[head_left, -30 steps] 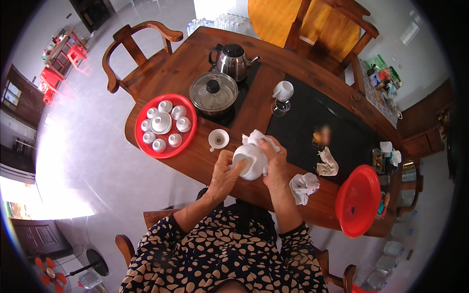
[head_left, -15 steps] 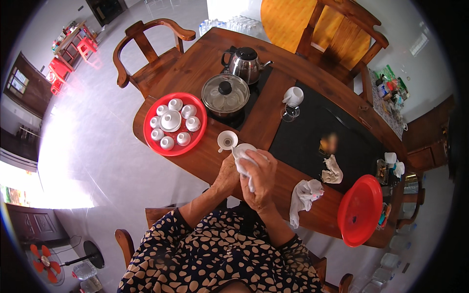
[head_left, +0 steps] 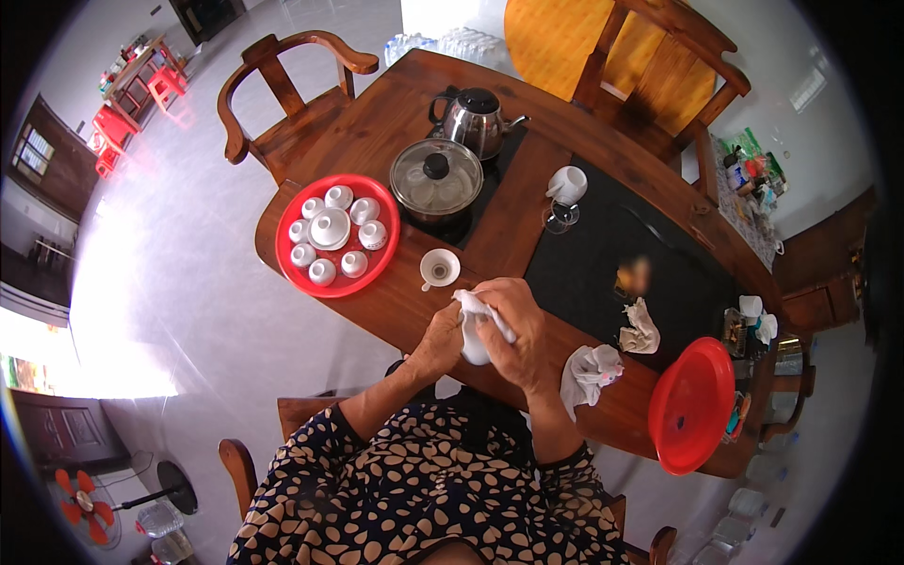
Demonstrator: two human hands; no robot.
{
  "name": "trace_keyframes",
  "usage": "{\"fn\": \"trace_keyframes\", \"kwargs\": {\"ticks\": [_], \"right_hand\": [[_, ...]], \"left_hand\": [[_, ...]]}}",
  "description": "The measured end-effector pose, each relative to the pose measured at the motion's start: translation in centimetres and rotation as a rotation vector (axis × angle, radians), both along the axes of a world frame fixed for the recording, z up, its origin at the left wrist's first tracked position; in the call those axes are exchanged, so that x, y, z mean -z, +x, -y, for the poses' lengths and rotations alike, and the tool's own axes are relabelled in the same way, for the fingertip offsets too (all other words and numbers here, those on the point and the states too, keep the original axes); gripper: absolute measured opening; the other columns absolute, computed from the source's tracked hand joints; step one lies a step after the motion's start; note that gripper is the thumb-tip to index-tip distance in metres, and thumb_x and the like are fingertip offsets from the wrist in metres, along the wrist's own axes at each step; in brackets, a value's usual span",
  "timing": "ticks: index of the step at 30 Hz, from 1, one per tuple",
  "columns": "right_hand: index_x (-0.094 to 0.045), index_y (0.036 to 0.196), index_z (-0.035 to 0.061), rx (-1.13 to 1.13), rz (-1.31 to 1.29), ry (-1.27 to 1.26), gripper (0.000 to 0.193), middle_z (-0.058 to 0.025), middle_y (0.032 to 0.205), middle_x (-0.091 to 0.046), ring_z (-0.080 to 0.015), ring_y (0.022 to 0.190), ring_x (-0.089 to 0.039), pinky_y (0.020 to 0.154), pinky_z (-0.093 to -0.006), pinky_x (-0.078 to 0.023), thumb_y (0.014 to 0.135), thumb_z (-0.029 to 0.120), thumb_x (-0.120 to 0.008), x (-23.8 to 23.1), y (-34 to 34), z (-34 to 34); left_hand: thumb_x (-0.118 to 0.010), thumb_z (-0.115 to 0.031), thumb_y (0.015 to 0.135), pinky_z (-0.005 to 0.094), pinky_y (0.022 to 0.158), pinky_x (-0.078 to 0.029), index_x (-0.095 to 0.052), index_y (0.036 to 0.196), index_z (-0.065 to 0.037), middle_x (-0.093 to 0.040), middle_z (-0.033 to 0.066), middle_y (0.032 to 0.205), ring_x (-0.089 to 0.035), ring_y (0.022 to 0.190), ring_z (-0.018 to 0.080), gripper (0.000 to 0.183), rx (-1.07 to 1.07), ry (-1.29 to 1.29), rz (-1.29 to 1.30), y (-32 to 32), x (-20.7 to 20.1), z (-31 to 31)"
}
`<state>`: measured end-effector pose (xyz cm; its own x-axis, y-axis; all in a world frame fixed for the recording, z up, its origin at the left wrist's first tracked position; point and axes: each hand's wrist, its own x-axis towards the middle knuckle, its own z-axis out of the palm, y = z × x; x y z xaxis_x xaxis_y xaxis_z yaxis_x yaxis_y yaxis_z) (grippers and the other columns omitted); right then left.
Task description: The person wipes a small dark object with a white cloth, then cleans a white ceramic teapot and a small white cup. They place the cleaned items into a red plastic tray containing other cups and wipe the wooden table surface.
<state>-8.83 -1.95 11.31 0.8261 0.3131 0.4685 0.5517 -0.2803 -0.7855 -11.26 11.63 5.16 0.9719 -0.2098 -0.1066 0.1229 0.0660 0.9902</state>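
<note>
In front of my chest, both hands are closed around a white cloth (head_left: 476, 344) at the table's near edge. My left hand (head_left: 437, 344) grips it from the left side. My right hand (head_left: 517, 325) presses its folds from above with bent fingers. Whether a cup sits inside the cloth is hidden. Just beyond my hands stands a white tea strainer (head_left: 440, 269) with a small handle. To the left, a red tray (head_left: 290, 269) carries several upturned white cups around a white lidded bowl (head_left: 330, 229).
A glass-lidded pot (head_left: 436, 193) and a steel kettle (head_left: 474, 121) stand farther back. On the black panel are a white pitcher (head_left: 567, 185), a glass cup (head_left: 560, 217) and a beige cloth (head_left: 640, 330). Another white cloth (head_left: 591, 372) and a red basin (head_left: 692, 405) lie right.
My right hand has turned over the cloth and shifted slightly right. The cloth has come a little nearer to me and is more bunched. The tableware stays in place.
</note>
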Motion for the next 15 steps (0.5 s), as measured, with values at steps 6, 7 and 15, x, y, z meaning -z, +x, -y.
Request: {"fn": "trace_keyframes", "kwargs": {"ticks": [6, 7, 15], "right_hand": [[-0.06, 0.107, 0.0065, 0.127, 0.305, -0.106, 0.035, -0.0113, 0.116, -0.056, -0.0334, 0.108, -0.051, 0.093, -0.0437, -0.04, 0.073, 0.006, -0.068, 1.4, -3.0, -1.4], [-0.06, 0.107, 0.0061, 0.11, 0.263, -0.075, 0.034, -0.0113, 0.114, -0.058, -0.0327, 0.106, -0.053, 0.092, -0.0426, -0.041, 0.073, 0.005, -0.067, 1.2, -2.7, -1.3], [-0.061, 0.11, 0.002, -0.345, -0.34, 0.209, 0.033, -0.0094, 0.096, -0.066, -0.0162, 0.085, -0.063, 0.076, -0.0285, -0.05, 0.079, 0.01, -0.069, 0.6, 0.9, 2.9]], "left_hand": [[-0.053, -0.019, 0.091, 0.0284, 0.075, -0.05, -0.057, 0.108, -0.002, -0.063, 0.0065, 0.098, -0.06, 0.087, 0.012, 0.023, 0.123, 0.115, 0.06, 0.7, -0.8, -1.2], [-0.053, -0.019, 0.091, 0.0282, 0.075, -0.05, -0.057, 0.108, -0.003, -0.063, 0.006, 0.098, -0.059, 0.087, 0.0117, 0.023, 0.11, 0.039, -0.057, 0.7, -0.9, -1.2], [-0.058, -0.025, 0.09, 0.0234, 0.067, -0.051, -0.054, 0.119, -0.003, -0.062, 0.0036, 0.096, -0.06, 0.082, 0.0108, 0.036, 0.386, -0.009, -0.323, 0.0, -0.7, -0.8]]}}
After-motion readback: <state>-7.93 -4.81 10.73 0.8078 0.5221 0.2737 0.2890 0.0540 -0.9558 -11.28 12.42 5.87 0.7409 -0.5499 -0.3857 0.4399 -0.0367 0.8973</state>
